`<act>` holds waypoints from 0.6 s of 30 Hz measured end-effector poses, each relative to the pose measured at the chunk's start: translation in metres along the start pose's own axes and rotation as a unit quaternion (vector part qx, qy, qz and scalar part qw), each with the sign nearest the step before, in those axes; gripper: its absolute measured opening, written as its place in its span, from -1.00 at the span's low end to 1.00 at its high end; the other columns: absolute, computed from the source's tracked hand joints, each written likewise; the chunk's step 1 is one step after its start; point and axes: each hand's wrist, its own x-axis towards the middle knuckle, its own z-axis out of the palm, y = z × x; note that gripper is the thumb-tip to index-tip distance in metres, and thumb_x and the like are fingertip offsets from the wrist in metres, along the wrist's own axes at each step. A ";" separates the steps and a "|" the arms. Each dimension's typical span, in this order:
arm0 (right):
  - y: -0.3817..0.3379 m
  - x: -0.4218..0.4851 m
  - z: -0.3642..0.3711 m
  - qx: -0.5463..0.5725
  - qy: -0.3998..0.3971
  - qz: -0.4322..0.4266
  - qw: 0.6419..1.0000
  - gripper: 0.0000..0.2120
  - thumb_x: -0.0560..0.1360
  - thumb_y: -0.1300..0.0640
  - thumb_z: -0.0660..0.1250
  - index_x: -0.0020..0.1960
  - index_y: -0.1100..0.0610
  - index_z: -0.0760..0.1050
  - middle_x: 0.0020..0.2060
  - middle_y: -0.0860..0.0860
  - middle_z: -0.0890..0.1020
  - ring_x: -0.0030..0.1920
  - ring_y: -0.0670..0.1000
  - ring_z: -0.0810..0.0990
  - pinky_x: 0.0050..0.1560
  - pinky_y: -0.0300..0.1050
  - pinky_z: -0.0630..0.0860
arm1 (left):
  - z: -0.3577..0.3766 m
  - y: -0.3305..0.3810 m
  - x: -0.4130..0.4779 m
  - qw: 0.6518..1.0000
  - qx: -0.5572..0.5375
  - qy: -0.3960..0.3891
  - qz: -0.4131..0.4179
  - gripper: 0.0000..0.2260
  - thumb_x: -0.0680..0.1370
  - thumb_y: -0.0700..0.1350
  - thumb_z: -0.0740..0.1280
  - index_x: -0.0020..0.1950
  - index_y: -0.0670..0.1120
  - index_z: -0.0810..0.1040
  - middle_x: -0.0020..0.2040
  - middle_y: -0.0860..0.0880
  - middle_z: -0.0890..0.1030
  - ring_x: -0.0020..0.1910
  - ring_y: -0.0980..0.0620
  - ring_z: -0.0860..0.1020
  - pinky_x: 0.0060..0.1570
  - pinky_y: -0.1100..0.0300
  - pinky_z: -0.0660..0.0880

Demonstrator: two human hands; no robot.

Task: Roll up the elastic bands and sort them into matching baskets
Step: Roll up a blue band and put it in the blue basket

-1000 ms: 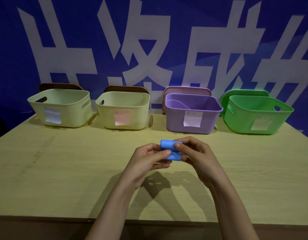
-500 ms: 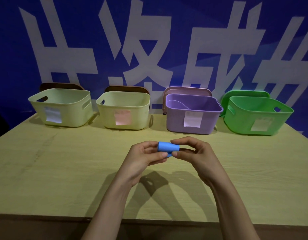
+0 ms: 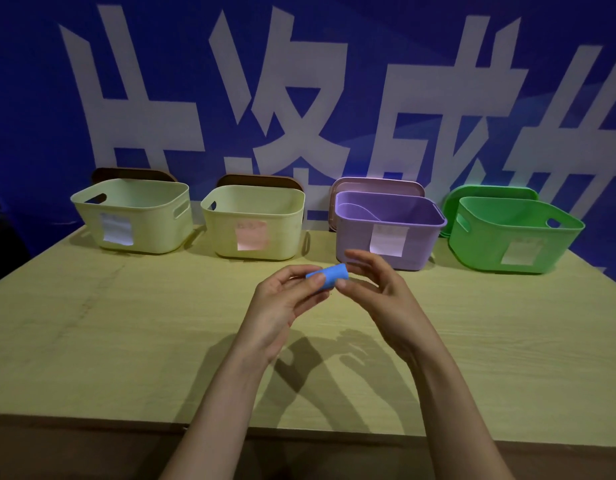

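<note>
1. A blue backdrop [image 3: 403, 29] printed with large white characters is seen across the whole upper half of the frame.
2. A pale wooden table [image 3: 91, 341] is spread over the lower half, its near edge running along the bottom.
3. Four plastic baskets are lined up along the far edge of the table: a pale yellow basket [image 3: 154, 230] at left, a second pale yellow basket [image 3: 282, 233] left of centre, a purple basket [image 3: 351, 237] right of centre and a green basket [image 3: 490, 251] at right. A paper label is stuck on the front of each.
4. A lid is propped upright behind every basket, brown behind the two pale ones, pink behind the purple one and green behind the green one.
5. The left hand [image 3: 282, 306] is raised over the middle of the table, its thumb and fingers pinched on a rolled band.
6. The right hand [image 3: 386, 299] is held just beside it, fingers loosely curved and spread, gripping nothing; whether its thumb touches the roll cannot be told.
7. The blue rolled band [image 3: 330, 276] is held at frame centre, just in front of the purple basket.
</note>
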 end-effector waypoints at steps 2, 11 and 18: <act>0.003 0.001 0.007 0.011 0.017 0.012 1.000 -0.74 0.44 0.26 0.42 0.12 0.14 0.55 -0.07 0.04 0.65 -0.08 -0.10 0.62 0.11 -0.15 0.51 | -0.002 0.001 -0.001 1.000 -0.018 -0.004 0.001 -0.83 0.43 -0.29 0.39 0.01 -0.25 0.56 -0.03 -0.24 0.66 -0.05 -0.05 0.66 0.04 0.19 0.58; 0.019 -0.003 0.033 0.003 0.060 -0.021 0.998 -0.75 0.43 0.33 0.42 0.08 0.13 0.56 -0.19 0.00 0.62 -0.20 -0.17 0.62 -0.16 -0.39 0.49 | -0.028 -0.001 -0.003 0.992 0.120 -0.027 -0.002 -0.87 0.48 -0.31 0.39 0.00 -0.20 0.51 -0.02 -0.25 0.66 -0.03 -0.10 0.65 0.02 0.16 0.58; 0.023 0.046 0.044 0.011 0.091 0.012 0.996 -0.72 0.38 0.28 0.49 -0.01 0.12 0.46 -0.20 0.05 0.59 -0.16 0.04 0.61 0.08 0.04 0.53 | -0.036 0.006 0.035 0.982 0.180 0.037 0.034 -0.89 0.48 -0.27 0.41 -0.01 -0.16 0.57 -0.10 -0.15 0.65 -0.20 0.11 0.59 -0.11 0.30 0.55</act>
